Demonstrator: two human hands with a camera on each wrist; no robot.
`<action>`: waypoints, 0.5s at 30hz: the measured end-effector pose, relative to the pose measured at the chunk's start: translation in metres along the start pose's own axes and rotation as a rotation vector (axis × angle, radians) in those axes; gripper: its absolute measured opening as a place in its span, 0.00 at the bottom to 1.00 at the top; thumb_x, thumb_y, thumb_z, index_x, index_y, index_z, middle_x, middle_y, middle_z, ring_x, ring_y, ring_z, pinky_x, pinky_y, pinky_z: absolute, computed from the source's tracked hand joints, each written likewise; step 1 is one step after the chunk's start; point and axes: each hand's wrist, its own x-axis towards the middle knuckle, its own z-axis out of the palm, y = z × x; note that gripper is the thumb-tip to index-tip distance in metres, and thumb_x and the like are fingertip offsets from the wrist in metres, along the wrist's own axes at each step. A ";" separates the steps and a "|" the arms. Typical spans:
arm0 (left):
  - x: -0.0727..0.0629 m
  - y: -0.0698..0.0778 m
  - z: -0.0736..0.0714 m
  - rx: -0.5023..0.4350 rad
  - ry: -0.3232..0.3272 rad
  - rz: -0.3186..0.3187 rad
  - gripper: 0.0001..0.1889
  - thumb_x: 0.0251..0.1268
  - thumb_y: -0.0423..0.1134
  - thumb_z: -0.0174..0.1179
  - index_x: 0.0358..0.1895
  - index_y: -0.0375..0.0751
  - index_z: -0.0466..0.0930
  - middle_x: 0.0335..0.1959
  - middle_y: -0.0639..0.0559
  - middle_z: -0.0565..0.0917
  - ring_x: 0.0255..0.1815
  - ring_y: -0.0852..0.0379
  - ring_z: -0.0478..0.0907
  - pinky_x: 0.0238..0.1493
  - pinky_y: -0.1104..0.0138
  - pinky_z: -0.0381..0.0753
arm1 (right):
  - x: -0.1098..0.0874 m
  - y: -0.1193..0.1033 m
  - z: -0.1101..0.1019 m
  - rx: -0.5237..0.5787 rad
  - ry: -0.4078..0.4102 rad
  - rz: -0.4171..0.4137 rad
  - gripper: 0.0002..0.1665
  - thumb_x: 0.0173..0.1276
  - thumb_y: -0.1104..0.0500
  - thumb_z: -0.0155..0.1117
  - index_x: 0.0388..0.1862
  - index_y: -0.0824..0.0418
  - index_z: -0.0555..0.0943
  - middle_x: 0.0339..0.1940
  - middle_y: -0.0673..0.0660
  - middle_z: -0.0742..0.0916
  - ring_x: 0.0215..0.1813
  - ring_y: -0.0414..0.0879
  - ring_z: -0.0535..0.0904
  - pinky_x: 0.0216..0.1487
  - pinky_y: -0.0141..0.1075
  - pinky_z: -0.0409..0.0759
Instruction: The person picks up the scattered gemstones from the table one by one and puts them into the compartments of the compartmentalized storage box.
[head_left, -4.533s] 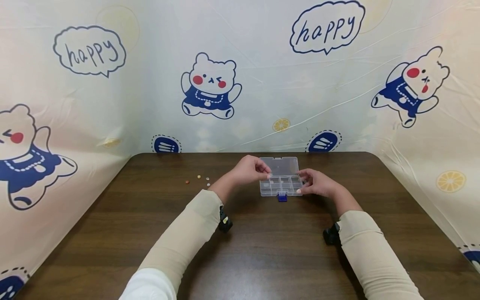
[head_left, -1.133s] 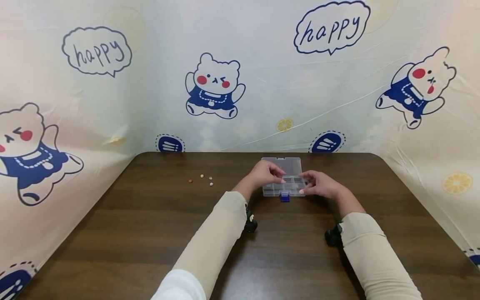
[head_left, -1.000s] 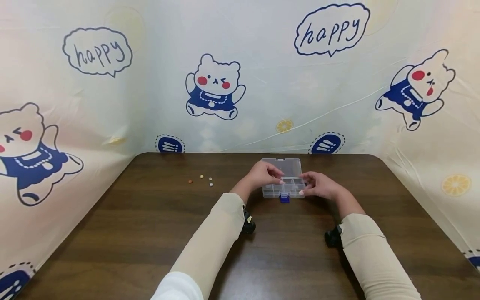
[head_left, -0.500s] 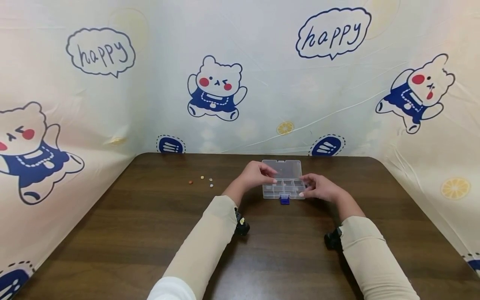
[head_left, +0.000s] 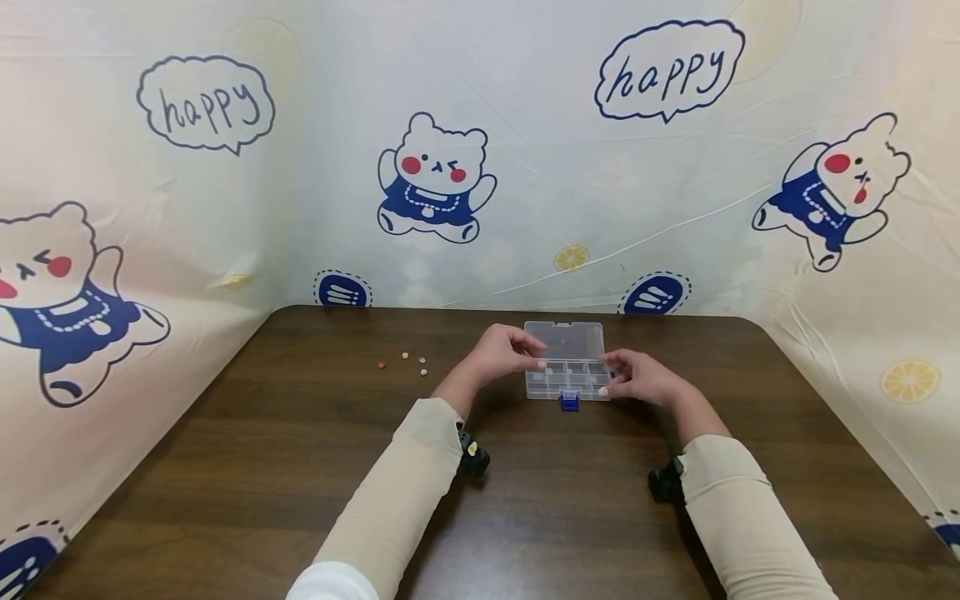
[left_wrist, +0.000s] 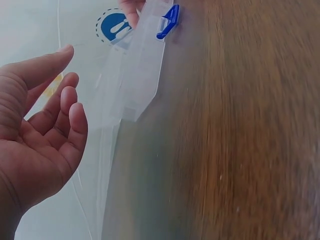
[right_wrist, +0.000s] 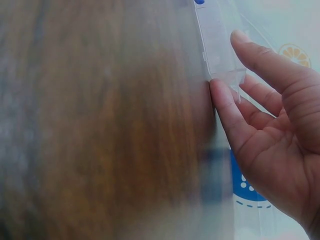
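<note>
Found the clear box (head_left: pixel 551 390) near the far edge of the brown table (head_left: pixel 570 525), between two bare hands, with its lid (head_left: pixel 573 340) tipped back open and its blue clasp (head_left: pixel 570 402) on the near side. Saw it held at the right end by the right hand (head_left: pixel 643 377), in a narrow grip, with the thumb at the near corner and the fingers round toward the hinge. Made out, from the right wrist, the end of the box set between thumb and fingers, with the lowest finger touching its corner. Found the left hand (head_left: pixel 501 353) at the opposite end, with the thumb tip over the rear left compartments and the fingers just before the lid. Noted from the left wrist a wide gap between thumb and loosely bent fingers, with nothing visible in it, and with the box beyond the fingertips and apart from them. Could not tell the contents of the compartments, too small and glassy to read. Counted, on the tabletop to the left of the left hand and well apart from the box, an orange piece (head_left: pixel 382 365), a yellow piece (head_left: pixel 406 355) and two pale pieces (head_left: pixel 423 372), all tiny. Saw beige sleeves (head_left: pixel 738 492) below both hands, and behind the table a pale backdrop (head_left: pixel 525 175) printed with bears
</note>
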 end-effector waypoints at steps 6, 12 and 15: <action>-0.005 -0.001 -0.006 0.012 -0.003 -0.008 0.15 0.54 0.37 0.73 0.45 0.35 0.87 0.36 0.53 0.85 0.37 0.54 0.78 0.37 0.67 0.81 | 0.000 0.001 -0.001 -0.005 0.003 0.005 0.42 0.60 0.53 0.74 0.69 0.65 0.67 0.60 0.68 0.75 0.50 0.53 0.78 0.59 0.49 0.75; -0.010 0.001 -0.012 0.020 0.002 -0.017 0.16 0.54 0.38 0.73 0.46 0.36 0.87 0.37 0.53 0.86 0.38 0.53 0.80 0.40 0.66 0.81 | -0.001 0.000 -0.001 -0.001 0.005 -0.006 0.42 0.60 0.54 0.74 0.69 0.66 0.67 0.60 0.68 0.75 0.50 0.53 0.78 0.58 0.48 0.76; -0.013 0.001 -0.016 0.023 0.018 -0.019 0.15 0.55 0.37 0.73 0.46 0.37 0.87 0.37 0.53 0.86 0.38 0.53 0.80 0.40 0.65 0.82 | -0.002 -0.001 -0.001 0.004 0.004 -0.004 0.42 0.60 0.54 0.74 0.69 0.66 0.67 0.61 0.69 0.75 0.50 0.54 0.78 0.58 0.49 0.75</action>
